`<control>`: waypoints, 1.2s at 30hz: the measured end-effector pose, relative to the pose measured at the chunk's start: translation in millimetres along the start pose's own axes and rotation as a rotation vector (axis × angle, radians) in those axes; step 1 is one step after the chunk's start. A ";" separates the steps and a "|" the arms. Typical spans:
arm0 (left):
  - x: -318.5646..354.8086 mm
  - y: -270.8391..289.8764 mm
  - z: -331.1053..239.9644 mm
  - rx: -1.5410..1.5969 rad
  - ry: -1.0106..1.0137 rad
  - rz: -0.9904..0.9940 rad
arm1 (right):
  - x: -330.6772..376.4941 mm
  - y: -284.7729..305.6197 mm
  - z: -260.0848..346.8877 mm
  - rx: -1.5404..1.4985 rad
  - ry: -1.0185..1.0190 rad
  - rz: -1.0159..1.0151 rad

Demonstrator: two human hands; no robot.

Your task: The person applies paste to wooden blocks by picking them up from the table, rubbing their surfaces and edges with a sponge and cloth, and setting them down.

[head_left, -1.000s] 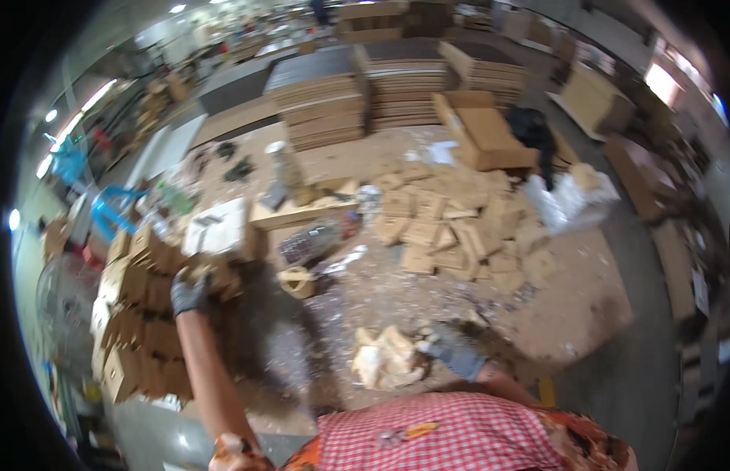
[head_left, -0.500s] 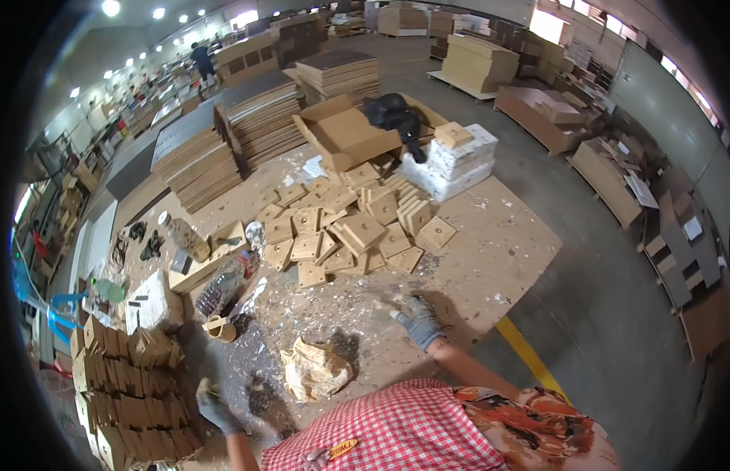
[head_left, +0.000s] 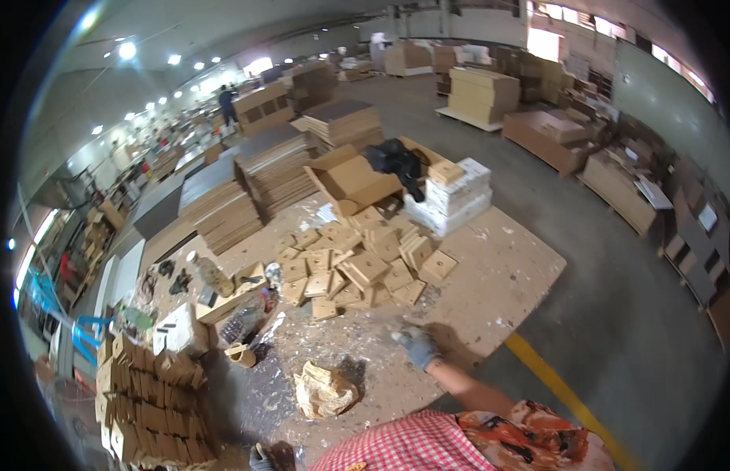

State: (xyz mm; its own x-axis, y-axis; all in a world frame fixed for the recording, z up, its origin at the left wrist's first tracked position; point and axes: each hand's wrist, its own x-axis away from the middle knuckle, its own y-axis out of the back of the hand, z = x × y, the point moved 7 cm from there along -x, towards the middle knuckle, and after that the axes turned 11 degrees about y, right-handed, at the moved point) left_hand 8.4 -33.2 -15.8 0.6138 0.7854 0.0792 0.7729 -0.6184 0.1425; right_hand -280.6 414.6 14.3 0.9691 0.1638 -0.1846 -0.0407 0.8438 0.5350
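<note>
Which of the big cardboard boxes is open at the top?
The brown box just behind the scattered pile of square pieces. Its flaps stand up and its inside shows, while the other cardboard around it lies in flat stacks.

Seen here: a wide warehouse hall with a grey concrete floor (head_left: pixel 616 314), crossed by a yellow painted line (head_left: pixel 553 377). Lit by round ceiling lamps (head_left: pixel 128 51) and bright windows (head_left: pixel 541 43) at the far wall. Stood about: stacks of flat cardboard sheets (head_left: pixel 274 169) on pallets.
</note>
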 end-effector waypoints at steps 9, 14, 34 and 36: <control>13.3 27.4 -17.0 -0.535 -0.150 -0.148 | 93.2 51.2 -24.8 -0.409 0.093 -0.425; 7.1 31.9 -0.6 -0.535 -0.161 -0.149 | 124.8 55.4 -27.5 -0.043 0.216 -0.538; 5.2 32.8 -6.2 -0.522 -0.096 -0.160 | 100.0 59.6 -69.2 -0.142 0.103 -0.668; 7.3 37.7 -3.4 -0.513 -0.083 -0.159 | 104.4 59.1 -66.1 -0.133 0.093 -0.681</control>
State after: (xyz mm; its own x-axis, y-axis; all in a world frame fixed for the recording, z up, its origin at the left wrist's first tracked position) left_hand 41.4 -50.7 -6.5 0.5222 0.8509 -0.0577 0.6922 -0.3833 0.6115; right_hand -197.9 515.4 -27.8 0.7648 -0.3855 -0.5163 0.5330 0.8286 0.1709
